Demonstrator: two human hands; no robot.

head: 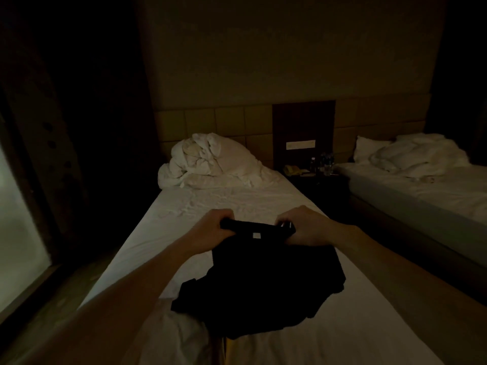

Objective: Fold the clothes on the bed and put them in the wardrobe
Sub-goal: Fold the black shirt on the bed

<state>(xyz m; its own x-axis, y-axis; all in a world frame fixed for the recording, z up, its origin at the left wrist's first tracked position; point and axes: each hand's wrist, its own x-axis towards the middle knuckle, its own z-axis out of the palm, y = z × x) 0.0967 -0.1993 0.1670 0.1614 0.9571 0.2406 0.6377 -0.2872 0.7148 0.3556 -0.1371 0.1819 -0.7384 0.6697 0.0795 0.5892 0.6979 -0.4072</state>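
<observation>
Garment over bed near end, held between both hands; bunched duvet at head end; nightstand right of bed; second bed beyond.

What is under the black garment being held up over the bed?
The black garment, gripped by the left hand and right hand, hangs over the white bed sheet. Sheet shows all around it; whatever lies directly beneath its lower folds is covered.
</observation>
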